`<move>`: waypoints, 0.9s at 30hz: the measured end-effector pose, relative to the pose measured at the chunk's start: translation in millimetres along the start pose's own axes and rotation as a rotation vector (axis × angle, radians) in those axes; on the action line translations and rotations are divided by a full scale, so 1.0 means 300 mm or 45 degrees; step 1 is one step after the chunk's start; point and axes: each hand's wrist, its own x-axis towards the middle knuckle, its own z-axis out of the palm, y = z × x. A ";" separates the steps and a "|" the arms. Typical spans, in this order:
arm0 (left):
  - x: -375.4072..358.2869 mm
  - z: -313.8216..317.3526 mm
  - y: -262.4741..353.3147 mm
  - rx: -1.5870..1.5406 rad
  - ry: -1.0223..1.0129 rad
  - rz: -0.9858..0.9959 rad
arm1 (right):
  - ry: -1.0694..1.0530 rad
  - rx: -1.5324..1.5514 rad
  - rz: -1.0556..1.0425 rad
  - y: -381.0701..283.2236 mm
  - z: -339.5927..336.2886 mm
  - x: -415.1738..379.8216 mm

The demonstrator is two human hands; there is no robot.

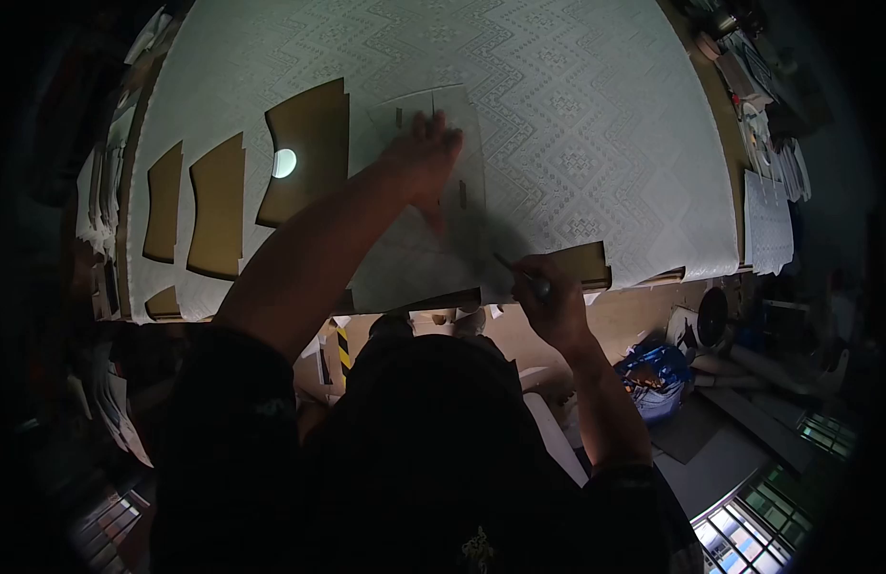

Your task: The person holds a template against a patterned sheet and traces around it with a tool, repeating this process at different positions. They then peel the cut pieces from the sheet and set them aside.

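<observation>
White patterned sheet material (596, 115) covers the table. My left hand (426, 158) lies flat with its fingers spread, pressing on a clear template (471, 143) with small dark marks. My right hand (553, 306), near the table's front edge, is closed round a slim knife (503, 261). Its thin dark tip points up and left, close to the template's lower right. The blade's contact with the sheet is too dark to make out. Left of my forearm, curved cut-outs (216, 210) in the sheet show brown surface beneath; another brown opening (581, 265) is beside my right hand.
A bright white round spot (284, 164) shows on the largest brown opening. Stacked sheets (103, 191) hang at the left, and tools and papers (749, 86) line the right edge. A blue bag (653, 378) sits on the floor at lower right.
</observation>
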 end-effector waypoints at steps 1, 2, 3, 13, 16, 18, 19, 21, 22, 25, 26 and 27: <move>0.003 -0.003 -0.002 0.011 0.012 -0.001 | -0.033 -0.065 0.004 -0.016 -0.009 0.014; 0.000 0.005 0.001 0.017 0.019 -0.001 | -0.071 -0.130 0.013 -0.026 -0.014 0.021; -0.004 0.009 0.005 -0.005 0.007 0.001 | -0.085 -0.181 -0.048 -0.025 -0.020 0.037; -0.004 0.018 -0.007 0.036 0.062 0.023 | -0.389 -0.238 -0.159 -0.095 -0.059 0.194; -0.001 0.015 -0.005 0.047 0.067 0.009 | -0.557 -0.242 -0.083 -0.100 -0.063 0.221; 0.000 0.021 -0.007 0.050 0.064 0.000 | -0.585 -0.241 -0.196 -0.099 -0.059 0.231; 0.004 0.026 -0.009 0.052 0.068 0.002 | -0.590 -0.241 -0.196 -0.100 -0.059 0.236; 0.007 0.030 -0.011 0.051 0.071 0.005 | -0.611 -0.274 -0.222 -0.103 -0.061 0.244; 0.008 0.032 -0.010 0.060 0.072 0.004 | -0.612 -0.274 -0.221 -0.101 -0.060 0.246; -0.003 0.023 -0.006 0.069 0.072 0.012 | -0.621 -0.304 -0.268 -0.099 -0.054 0.249; -0.009 0.019 -0.004 0.070 0.072 0.020 | -0.631 -0.349 -0.265 -0.103 -0.051 0.249; -0.009 0.021 -0.003 0.070 0.067 0.021 | -0.642 -0.394 -0.261 -0.104 -0.049 0.246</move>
